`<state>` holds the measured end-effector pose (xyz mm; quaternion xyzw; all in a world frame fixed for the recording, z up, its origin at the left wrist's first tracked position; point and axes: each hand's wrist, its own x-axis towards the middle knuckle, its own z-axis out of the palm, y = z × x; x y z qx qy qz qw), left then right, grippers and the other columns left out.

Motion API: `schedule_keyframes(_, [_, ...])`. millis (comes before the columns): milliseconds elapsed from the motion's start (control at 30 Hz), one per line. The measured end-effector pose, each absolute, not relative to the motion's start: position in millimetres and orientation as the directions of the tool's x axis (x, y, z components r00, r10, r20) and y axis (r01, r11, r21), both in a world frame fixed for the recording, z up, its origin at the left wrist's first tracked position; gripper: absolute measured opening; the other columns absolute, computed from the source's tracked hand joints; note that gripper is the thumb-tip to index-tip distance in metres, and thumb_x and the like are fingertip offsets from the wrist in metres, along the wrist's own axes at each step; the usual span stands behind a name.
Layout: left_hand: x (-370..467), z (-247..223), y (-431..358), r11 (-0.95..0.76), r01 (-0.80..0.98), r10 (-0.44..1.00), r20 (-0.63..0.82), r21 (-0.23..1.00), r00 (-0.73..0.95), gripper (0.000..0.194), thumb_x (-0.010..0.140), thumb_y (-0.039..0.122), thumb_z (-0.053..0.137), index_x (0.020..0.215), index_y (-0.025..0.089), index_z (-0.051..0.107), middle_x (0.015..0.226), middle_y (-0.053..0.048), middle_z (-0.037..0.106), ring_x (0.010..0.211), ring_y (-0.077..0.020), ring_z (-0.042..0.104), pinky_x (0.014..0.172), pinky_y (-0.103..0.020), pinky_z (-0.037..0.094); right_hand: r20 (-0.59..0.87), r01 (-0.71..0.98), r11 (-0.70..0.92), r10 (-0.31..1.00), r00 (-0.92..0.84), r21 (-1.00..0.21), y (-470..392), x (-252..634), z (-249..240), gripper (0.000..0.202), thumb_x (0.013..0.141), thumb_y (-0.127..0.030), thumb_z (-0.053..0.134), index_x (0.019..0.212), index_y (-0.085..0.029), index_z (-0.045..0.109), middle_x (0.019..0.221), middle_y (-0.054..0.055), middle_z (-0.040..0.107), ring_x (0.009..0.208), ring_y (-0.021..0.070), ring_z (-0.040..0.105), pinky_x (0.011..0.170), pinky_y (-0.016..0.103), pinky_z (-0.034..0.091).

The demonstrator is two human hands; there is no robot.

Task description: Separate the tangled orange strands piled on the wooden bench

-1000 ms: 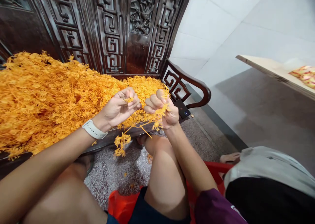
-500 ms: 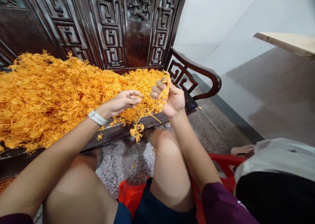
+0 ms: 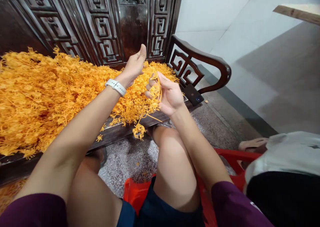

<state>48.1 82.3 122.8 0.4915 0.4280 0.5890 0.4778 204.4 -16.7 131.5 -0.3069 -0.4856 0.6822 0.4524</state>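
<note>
A big heap of orange plastic flower sprigs point(image 3: 57, 97) covers the bench seat. My right hand point(image 3: 172, 95) is in front of its right end, thumb and curled fingers closed on an orange flower sprig point(image 3: 157, 92) with thin stalks. My left hand point(image 3: 135, 66), with a pale watch point(image 3: 116, 87) on its wrist, is held over the heap to the left of the right hand. Its thumb sticks up, apart from the other fingers, which are mostly turned out of sight; I see nothing in it. One loose sprig point(image 3: 139, 131) hangs over the seat's front edge.
The carved dark wooden bench back point(image 3: 133, 30) rises behind the heap, and a curved armrest point(image 3: 212, 62) closes the right end. A dark phone point(image 3: 193, 95) lies by the armrest. A red plastic chair point(image 3: 135, 192) is under me; a pale cloth point(image 3: 292, 150) is at right.
My left hand has moved up and away from me over the heap, its thumb now raised. The right hand keeps the sprig, almost in place. The view has shifted slightly.
</note>
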Motion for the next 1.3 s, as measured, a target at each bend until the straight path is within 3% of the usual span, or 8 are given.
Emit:
schedule_keyframes(100, [51,117,77,-0.225,-0.085,0.974,0.221,0.971,-0.052,0.055,0.108,0.067,0.053,0.13,0.02,0.07,0.111,-0.009,0.07,0.107,-0.0222,0.072,0.081,-0.028,0.054,0.045,-0.368,-0.07,0.955,-0.295,-0.927,-10,201,122,0.044,0.091,-0.065,0.077,0.095,-0.025,0.058,0.083,0.0,0.062,0.08,0.0167,0.06,0.074,0.033,0.055])
schedule_keyframes(300, [55,72,-20,0.104,-0.245,0.985,-0.066,0.964,0.159,0.07,0.102,0.082,0.042,0.114,0.019,0.07,0.083,-0.01,0.072,0.082,-0.0208,0.076,0.061,-0.025,0.054,0.096,-0.39,0.081,0.995,-0.019,-0.917,9,202,96,0.042,0.086,-0.05,0.089,0.085,-0.025,0.055,0.08,-0.001,0.062,0.074,0.0131,0.058,0.068,0.027,0.052])
schedule_keyframes(500, [38,75,-56,0.099,-0.295,0.989,-0.061,0.95,0.136,0.02,0.102,0.036,0.073,0.1,0.019,0.063,0.086,-0.002,0.07,0.062,-0.0087,0.068,0.058,-0.022,0.053,0.138,-0.34,0.102,0.987,-0.084,-0.935,11,193,93,0.037,0.084,-0.04,0.092,0.087,-0.025,0.058,0.088,0.0,0.065,0.08,0.0125,0.061,0.073,0.026,0.054])
schedule_keyframes(767, [3,79,-67,-0.025,-0.194,0.975,-0.019,0.981,-0.223,0.038,0.088,0.02,0.085,0.104,0.024,0.05,0.087,0.001,0.068,0.046,-0.006,0.058,0.034,-0.019,0.023,0.217,-0.139,0.181,0.925,-0.311,-0.974,-7,163,99,0.052,0.081,-0.056,0.092,0.115,-0.028,0.064,0.106,0.004,0.068,0.095,0.0189,0.067,0.072,0.03,0.055])
schedule_keyframes(933, [-6,66,-70,-0.219,0.074,0.956,0.23,0.973,-0.185,0.029,0.083,0.009,0.081,0.106,0.018,0.068,0.105,-0.004,0.073,0.062,-0.0089,0.067,0.05,-0.022,0.054,0.323,0.045,0.372,0.855,-0.406,-0.927,-14,146,90,0.053,0.08,-0.046,0.095,0.117,-0.027,0.061,0.086,-0.001,0.061,0.073,0.0153,0.057,0.062,0.03,0.047])
schedule_keyframes(1033, [-8,62,-70,-0.261,0.174,0.955,0.28,0.95,-0.095,0.032,0.088,0.014,0.077,0.119,0.017,0.074,0.126,-0.01,0.077,0.078,-0.0142,0.073,0.066,-0.027,0.063,0.385,0.054,0.429,0.854,-0.351,-0.902,-11,140,87,0.04,0.087,-0.047,0.089,0.107,-0.026,0.062,0.078,-0.002,0.056,0.068,0.0145,0.053,0.061,0.031,0.045])
schedule_keyframes(1167, [-7,61,-67,-0.213,0.173,0.962,0.237,0.962,-0.133,0.043,0.098,0.032,0.074,0.139,0.019,0.068,0.157,-0.015,0.063,0.07,-0.0114,0.073,0.064,-0.028,0.06,0.37,-0.041,0.381,0.859,-0.353,-0.924,0,141,87,0.032,0.1,-0.054,0.072,0.097,-0.024,0.063,0.081,0.0,0.062,0.068,0.0132,0.054,0.06,0.029,0.045])
schedule_keyframes(1300, [-9,60,-59,-0.176,0.167,0.966,0.203,0.97,-0.162,0.039,0.104,0.041,0.069,0.138,0.023,0.065,0.153,-0.015,0.064,0.061,-0.008,0.069,0.057,-0.026,0.051,0.342,-0.118,0.322,0.896,-0.283,-0.939,5,146,88,0.038,0.099,-0.062,0.07,0.097,-0.025,0.061,0.08,-0.001,0.063,0.063,0.0111,0.054,0.056,0.026,0.042])
